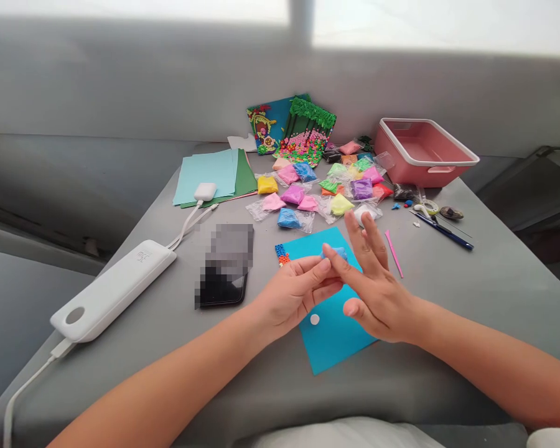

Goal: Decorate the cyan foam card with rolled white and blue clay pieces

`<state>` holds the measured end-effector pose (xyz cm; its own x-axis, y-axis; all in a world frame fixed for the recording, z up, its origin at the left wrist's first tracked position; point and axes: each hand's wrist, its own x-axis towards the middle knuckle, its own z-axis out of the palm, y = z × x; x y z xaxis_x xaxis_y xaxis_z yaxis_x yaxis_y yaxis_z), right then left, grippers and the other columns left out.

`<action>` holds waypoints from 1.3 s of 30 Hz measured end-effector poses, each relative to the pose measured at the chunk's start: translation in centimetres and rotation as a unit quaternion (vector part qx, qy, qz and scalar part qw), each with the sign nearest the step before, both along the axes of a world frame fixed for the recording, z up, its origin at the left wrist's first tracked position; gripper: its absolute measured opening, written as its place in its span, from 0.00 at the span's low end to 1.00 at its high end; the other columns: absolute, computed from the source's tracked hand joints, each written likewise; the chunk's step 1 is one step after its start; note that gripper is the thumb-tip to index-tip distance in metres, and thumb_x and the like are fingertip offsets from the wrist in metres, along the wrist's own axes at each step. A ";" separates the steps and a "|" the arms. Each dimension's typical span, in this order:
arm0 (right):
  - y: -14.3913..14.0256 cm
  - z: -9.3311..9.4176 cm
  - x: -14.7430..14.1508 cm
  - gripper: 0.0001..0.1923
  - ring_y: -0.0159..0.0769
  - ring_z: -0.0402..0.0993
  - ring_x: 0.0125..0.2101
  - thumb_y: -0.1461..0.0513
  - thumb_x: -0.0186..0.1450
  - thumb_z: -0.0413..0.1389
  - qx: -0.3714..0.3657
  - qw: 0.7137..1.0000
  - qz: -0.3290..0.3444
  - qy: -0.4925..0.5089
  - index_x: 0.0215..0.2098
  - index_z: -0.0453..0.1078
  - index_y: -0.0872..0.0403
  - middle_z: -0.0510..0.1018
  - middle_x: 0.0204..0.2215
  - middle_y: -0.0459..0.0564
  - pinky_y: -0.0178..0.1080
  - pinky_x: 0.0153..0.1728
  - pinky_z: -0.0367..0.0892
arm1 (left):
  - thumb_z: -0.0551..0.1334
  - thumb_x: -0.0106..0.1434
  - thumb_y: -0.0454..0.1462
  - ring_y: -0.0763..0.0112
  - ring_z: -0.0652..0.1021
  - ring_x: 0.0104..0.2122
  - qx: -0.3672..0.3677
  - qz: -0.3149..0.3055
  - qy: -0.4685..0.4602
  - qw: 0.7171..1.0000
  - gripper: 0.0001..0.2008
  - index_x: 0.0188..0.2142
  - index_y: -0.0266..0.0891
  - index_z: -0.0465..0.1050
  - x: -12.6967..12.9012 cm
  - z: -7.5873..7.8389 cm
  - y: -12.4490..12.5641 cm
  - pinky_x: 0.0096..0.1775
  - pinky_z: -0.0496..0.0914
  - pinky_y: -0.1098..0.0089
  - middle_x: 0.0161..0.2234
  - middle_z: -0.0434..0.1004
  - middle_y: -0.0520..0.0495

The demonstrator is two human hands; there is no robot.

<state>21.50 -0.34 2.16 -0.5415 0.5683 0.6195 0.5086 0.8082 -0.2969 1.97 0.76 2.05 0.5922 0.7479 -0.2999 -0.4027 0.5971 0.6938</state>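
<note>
Left hand point(293, 292): thumb and fingertips drawn together, apparently pinching the clay point(338, 252), a blue piece just beyond the fingertips and above the sheet point(335, 341). Right hand point(378, 295): fingers spread, index finger laid across the clay beside the left thumb, nothing grasped. The clay, partly hidden by the fingers, is probably light, soft and slightly tacky; it should dent or stretch rather than crack, and a firm squeeze would likely leave prints. Best hold: opposite edges, between thumb and forefinger, with slight pressure. Below the hands, on the wearer's side, a white disc point(314, 319) lies on the sheet; it is likely easily deformed and best lifted at its rim. Packets point(292, 195) lie beyond the fingertips. Writing: the power bank point(114, 292), left of the left hand, bears a readout point(143, 257), seemingly 35, with a smaller unresolved mark. The phone point(224, 289), nearer that hand, is partly pixelated. No brand is legible.
</note>
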 end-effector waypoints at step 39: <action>1.9 -0.8 1.1 0.34 0.51 0.70 0.64 0.45 0.75 0.44 0.017 0.999 0.040 0.006 0.74 0.55 0.51 0.75 0.60 0.61 0.53 0.63 0.70 | 0.78 0.51 0.50 0.55 0.80 0.50 0.000 -0.039 0.026 0.999 0.20 0.36 0.40 0.84 -0.2 -0.4 -0.3 0.53 0.72 0.60 0.38 0.84 0.44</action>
